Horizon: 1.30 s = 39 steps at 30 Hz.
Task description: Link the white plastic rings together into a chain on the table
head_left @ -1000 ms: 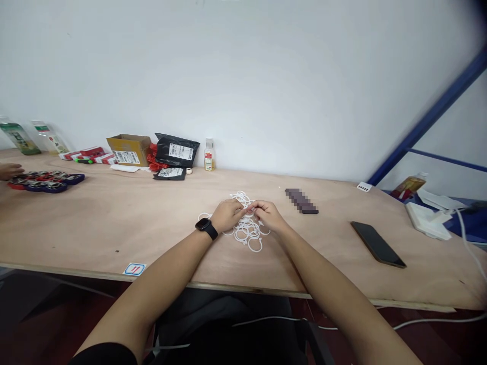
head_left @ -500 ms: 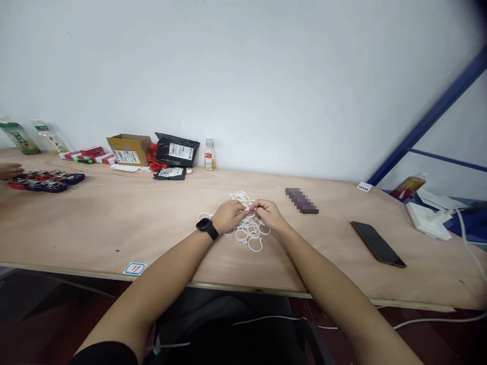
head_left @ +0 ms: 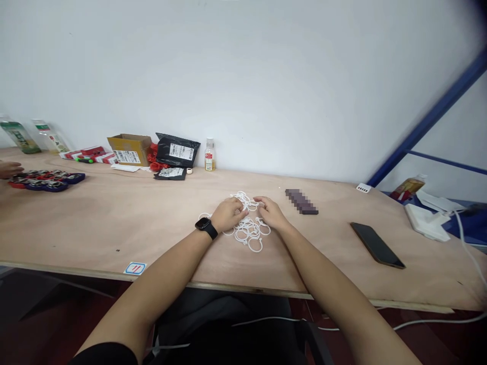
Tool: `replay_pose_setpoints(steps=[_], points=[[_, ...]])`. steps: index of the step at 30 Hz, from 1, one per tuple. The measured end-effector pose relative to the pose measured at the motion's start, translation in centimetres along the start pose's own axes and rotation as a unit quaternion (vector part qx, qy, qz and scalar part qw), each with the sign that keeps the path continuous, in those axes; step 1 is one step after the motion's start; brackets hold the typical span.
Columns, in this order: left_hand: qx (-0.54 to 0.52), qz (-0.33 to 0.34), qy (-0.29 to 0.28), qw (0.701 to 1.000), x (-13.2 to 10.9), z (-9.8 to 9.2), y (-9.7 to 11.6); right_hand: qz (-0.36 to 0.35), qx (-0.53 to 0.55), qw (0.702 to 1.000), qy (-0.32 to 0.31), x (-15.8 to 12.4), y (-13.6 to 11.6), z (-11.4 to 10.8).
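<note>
I see the pile of white rings [head_left: 248, 233] mid-table [head_left: 114, 223]. Its long axis runs near to far and the rings lie mostly flat. Left hand [head_left: 227, 214] is curled on the pile's left side. Right hand [head_left: 271, 213] has its fingers on the right side. I cannot tell whether either hand grips a ring. Phone [head_left: 376, 244] lies well to the right.

The person's left arm [head_left: 163, 274] and right arm [head_left: 327, 284] are bare. A black watch [head_left: 205, 226] with a square face and a black band sits behind the left hand [head_left: 227, 215]. A black sleeve [head_left: 102, 354] covers the top of the left arm.
</note>
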<state>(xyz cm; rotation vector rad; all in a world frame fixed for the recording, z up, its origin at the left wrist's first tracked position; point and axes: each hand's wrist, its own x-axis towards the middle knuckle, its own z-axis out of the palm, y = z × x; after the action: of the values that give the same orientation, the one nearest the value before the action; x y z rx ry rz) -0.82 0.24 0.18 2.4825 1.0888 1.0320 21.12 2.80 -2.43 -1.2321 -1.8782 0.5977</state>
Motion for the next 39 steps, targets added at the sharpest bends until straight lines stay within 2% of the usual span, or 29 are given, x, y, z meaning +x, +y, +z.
replay_pose_setpoints(steps=[4,7,10,17,22,25,28,31,34,36,39], points=[[-0.007,0.023,-0.039,0.999,-0.2,0.3,-0.1,-0.020,-0.116,0.992,-0.041,0.3,1.5,-0.8],[-0.026,0.031,-0.079,0.996,-0.3,0.5,0.1,-0.018,-0.146,0.987,-0.061,0.5,2.0,-0.9],[-0.038,0.007,-0.097,0.995,-0.3,0.4,0.4,-0.016,-0.167,0.984,-0.060,0.5,2.2,-0.8],[-0.025,-0.026,-0.085,0.996,-0.3,0.0,0.9,0.047,-0.212,0.975,-0.038,0.5,2.0,-0.8],[-0.021,-0.027,-0.071,0.997,-0.2,0.0,1.0,0.032,-0.209,0.977,-0.021,0.5,1.6,-1.0],[-0.021,-0.030,-0.052,0.998,-0.2,0.0,0.8,0.008,-0.180,0.983,0.033,0.6,1.1,-1.1],[-0.026,-0.029,0.006,0.999,-0.2,0.1,0.5,0.000,-0.096,0.993,0.073,0.4,0.1,-0.9],[-0.027,-0.027,0.060,0.997,-0.2,0.2,0.2,0.030,0.046,0.998,0.026,-0.1,-1.0,-0.1],[-0.030,-0.019,0.075,0.997,-0.1,0.1,0.2,0.035,0.154,0.987,-0.041,-0.6,-2.1,0.8],[-0.021,-0.006,0.075,0.997,0.0,0.1,0.3,0.015,0.171,0.984,-0.052,-0.7,-2.5,1.2],[-0.003,-0.007,0.075,0.997,0.1,0.0,0.6,-0.014,0.150,0.988,-0.031,-0.9,-2.8,1.2]])
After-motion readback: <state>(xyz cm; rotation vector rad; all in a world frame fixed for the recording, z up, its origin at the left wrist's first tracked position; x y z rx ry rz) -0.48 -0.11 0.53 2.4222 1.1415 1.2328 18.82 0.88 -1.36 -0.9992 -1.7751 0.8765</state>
